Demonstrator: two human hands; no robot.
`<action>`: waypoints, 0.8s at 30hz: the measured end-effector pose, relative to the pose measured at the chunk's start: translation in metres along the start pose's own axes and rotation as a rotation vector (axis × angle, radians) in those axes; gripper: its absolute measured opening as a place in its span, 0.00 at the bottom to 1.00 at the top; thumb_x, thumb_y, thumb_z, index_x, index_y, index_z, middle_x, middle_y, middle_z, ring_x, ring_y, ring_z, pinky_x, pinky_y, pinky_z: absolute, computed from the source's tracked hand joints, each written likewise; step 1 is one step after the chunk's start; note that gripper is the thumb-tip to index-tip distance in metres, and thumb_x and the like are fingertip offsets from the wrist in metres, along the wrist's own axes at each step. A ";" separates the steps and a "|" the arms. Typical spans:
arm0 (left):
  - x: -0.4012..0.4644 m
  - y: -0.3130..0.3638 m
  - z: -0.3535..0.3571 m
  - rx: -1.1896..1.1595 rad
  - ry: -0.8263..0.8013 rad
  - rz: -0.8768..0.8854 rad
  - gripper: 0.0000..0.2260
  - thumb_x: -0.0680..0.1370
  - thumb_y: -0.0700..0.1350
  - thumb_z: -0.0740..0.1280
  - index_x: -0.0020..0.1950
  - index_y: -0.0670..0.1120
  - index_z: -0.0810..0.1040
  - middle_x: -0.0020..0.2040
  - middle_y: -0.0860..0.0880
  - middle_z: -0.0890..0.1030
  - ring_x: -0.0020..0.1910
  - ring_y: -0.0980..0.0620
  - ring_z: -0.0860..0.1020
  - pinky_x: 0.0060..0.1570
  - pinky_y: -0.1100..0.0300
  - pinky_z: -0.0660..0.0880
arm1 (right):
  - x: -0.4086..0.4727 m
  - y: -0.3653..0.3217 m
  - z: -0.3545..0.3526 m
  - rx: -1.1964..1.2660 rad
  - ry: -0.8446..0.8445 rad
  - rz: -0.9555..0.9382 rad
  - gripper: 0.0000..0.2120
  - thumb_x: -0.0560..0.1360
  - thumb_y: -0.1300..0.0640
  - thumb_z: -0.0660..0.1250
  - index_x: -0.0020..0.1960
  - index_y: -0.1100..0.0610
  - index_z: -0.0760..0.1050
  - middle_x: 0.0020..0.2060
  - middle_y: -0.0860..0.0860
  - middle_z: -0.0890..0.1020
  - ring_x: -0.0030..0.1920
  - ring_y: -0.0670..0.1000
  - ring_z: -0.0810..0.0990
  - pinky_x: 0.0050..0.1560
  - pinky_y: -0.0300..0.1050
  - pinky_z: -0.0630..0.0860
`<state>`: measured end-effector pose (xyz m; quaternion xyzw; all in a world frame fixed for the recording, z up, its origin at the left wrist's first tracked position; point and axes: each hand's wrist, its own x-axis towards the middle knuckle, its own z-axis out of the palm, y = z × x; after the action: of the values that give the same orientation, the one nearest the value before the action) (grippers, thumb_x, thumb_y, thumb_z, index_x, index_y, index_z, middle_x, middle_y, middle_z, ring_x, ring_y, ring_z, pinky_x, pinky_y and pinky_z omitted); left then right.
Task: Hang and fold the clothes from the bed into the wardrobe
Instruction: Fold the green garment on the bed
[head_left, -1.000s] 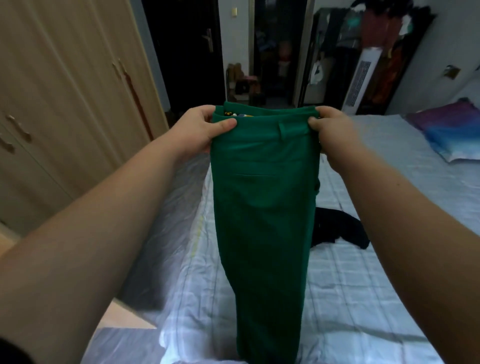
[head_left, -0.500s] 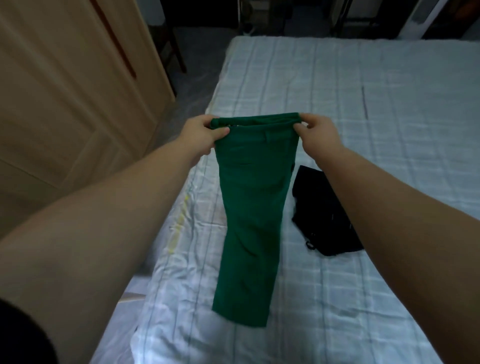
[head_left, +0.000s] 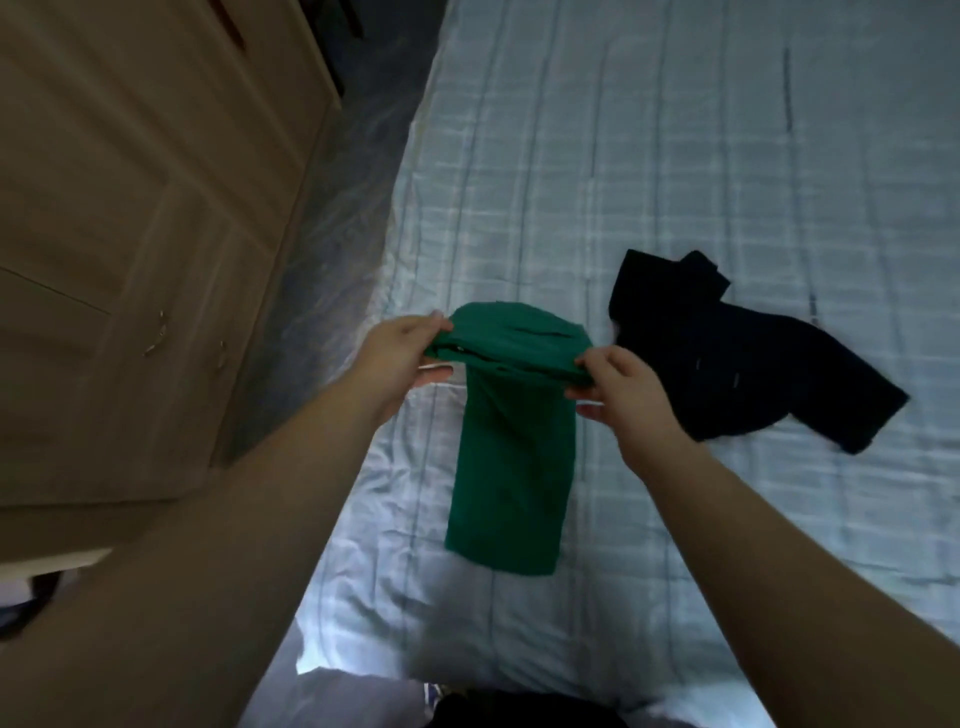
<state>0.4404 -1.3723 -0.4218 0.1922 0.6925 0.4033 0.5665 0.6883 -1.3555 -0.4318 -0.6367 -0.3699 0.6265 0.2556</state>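
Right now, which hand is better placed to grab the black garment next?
Right. The right hand sits beside the black garment on the bed; the left hand is across the green trousers, nearer the wardrobe. Both hold the waistband, so it must release first.

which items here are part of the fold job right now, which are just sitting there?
In play:
- green trousers, waistband pinched at each end, legs laid flat on the bed
- left hand
- right hand
- bed, the folding surface
- wardrobe, doors closed, where the clothes go

Lying about:
- black garment, on the bed right of the trousers, untouched
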 end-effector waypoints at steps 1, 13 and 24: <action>-0.006 -0.020 -0.001 0.031 0.042 -0.003 0.07 0.81 0.44 0.65 0.46 0.43 0.79 0.49 0.42 0.82 0.47 0.46 0.82 0.43 0.55 0.82 | -0.011 0.019 0.004 -0.023 0.014 0.000 0.08 0.81 0.58 0.63 0.43 0.55 0.74 0.44 0.54 0.80 0.39 0.52 0.83 0.42 0.49 0.77; -0.042 -0.230 -0.044 0.090 -0.006 -0.237 0.23 0.75 0.32 0.69 0.67 0.44 0.66 0.64 0.37 0.76 0.55 0.40 0.81 0.58 0.44 0.78 | -0.069 0.215 0.035 -0.097 0.241 0.294 0.15 0.76 0.61 0.67 0.61 0.55 0.70 0.47 0.55 0.83 0.42 0.55 0.84 0.39 0.49 0.76; -0.024 -0.248 -0.038 0.362 -0.013 -0.192 0.19 0.76 0.32 0.65 0.66 0.43 0.70 0.55 0.46 0.78 0.46 0.55 0.77 0.41 0.64 0.73 | -0.044 0.240 0.025 -0.378 0.244 0.352 0.18 0.76 0.64 0.64 0.66 0.59 0.71 0.53 0.54 0.77 0.52 0.57 0.78 0.52 0.52 0.76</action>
<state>0.4585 -1.5518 -0.5985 0.2267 0.7650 0.2152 0.5631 0.7019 -1.5369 -0.5963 -0.7981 -0.3304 0.5000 0.0620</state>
